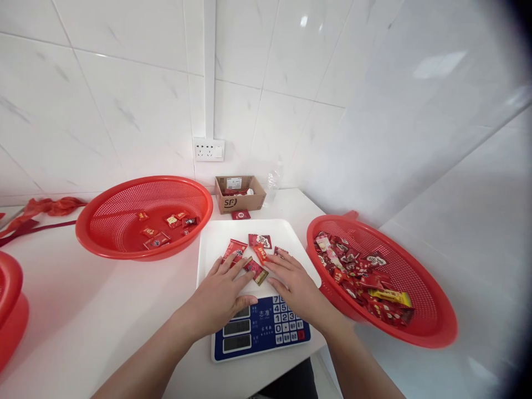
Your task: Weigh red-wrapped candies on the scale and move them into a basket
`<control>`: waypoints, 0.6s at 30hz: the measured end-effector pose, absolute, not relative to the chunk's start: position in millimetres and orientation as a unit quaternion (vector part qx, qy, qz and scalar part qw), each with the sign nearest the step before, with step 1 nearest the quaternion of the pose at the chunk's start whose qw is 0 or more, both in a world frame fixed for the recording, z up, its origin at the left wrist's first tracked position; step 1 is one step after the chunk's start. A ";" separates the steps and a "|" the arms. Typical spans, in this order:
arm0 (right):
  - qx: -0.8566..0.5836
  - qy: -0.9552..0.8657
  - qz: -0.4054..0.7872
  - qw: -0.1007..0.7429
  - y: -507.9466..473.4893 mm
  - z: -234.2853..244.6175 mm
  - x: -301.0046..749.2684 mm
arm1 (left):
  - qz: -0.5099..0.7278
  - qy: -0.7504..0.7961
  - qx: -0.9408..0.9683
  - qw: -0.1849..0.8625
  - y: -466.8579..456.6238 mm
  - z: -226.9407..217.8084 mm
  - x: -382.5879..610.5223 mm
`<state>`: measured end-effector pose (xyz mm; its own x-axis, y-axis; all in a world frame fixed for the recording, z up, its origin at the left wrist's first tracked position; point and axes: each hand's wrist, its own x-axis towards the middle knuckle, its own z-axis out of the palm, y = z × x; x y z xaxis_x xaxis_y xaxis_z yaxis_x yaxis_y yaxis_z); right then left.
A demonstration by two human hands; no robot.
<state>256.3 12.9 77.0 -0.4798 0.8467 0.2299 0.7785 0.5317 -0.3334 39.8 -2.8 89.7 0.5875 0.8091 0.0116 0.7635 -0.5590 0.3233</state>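
Both my hands rest over the white tray of a digital scale (pixel 261 327), palms down. My left hand (pixel 224 291) has its fingers spread, with fingertips by a red candy packet (pixel 236 247) and a dark red packet with a gold end (pixel 256 270). Fingers of my right hand (pixel 297 280) are stretched out too, their tips near a small orange-red packet (pixel 260 254) and another red packet partly hidden behind them. Farther back on the tray lies a red packet with a white label (pixel 260 240). Neither hand is closed around a packet.
A red basket (pixel 143 255) with several small packets stands at left; a fuller red basket (pixel 432 335) is at right. Behind the scale are a cardboard box (pixel 239 204), a red packet (pixel 241 214) and a clear bottle (pixel 273 183) by the tiled wall. Another red basket (pixel 10 288) shows at the left edge.
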 end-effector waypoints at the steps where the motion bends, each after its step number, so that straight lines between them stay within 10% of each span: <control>1: -0.473 -0.858 0.090 0.181 10.9 79.4 253.0 | 0.078 0.448 0.879 0.145 -2.5 89.3 39.8; 18: -0.490 -0.861 0.038 0.129 5.1 90.0 223.9 | 0.074 0.450 0.876 0.159 -1.0 87.2 40.6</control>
